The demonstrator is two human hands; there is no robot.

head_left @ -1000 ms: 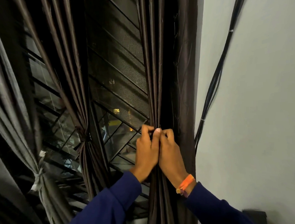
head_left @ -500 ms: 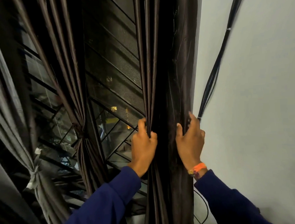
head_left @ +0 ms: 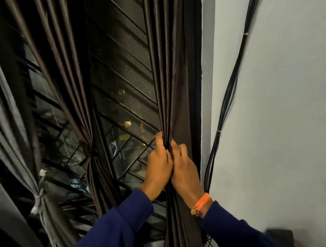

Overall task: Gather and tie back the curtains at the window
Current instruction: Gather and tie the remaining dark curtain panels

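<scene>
folds of the dark curtain point(head_left: 173, 96) are pinched together by left hand point(head_left: 159, 167) and right hand point(head_left: 185, 172), touching, at five o'clock of the window grille point(head_left: 119, 84).

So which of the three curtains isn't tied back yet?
The dark brown curtain by the wall, gripped by both hands; the middle brown curtain and grey curtain are knotted.

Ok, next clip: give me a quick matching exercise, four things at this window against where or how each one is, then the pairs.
1. grey curtain
2. middle brown curtain
3. right brown curtain
4. black cables

A. run down the white wall
B. gripped by left hand and right hand
C. tied with a pale strip, far left
D. knotted with a dark tie

Pairs: 1-C, 2-D, 3-B, 4-A
</scene>
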